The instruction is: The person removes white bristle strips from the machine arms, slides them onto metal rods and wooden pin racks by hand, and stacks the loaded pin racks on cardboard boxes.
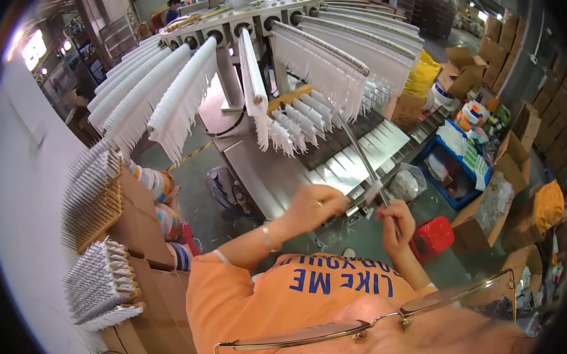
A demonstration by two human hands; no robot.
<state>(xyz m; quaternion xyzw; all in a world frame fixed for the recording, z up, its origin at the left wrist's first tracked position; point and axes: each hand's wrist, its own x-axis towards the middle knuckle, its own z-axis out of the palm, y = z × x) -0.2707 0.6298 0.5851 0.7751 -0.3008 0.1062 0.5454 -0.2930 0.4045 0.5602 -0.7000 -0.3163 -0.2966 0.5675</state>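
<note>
The fingers of the right hand (396, 225) are wrapped around a slim metal rod (360, 152), which slants away from them over the right part of a steel surface (258, 178). The left hand (311, 209), near the surface's near edge, has curled fingers, too blurred to tell whether they are clamped on anything; a small white piece (373, 192) shows between the hands beside the rod. White bristled strips (296, 122) stand toward the surface's far edge, and above that edge a round rack (243, 28) fans out white fringed rolls (188, 79), which hide the rod's far end. Left, spiked blocks (99, 270) top cardboard boxes (138, 216); right, a red container (433, 236) and blue crate (434, 181) stand on the floor. Dark fisheye corners cut off the room.
</note>
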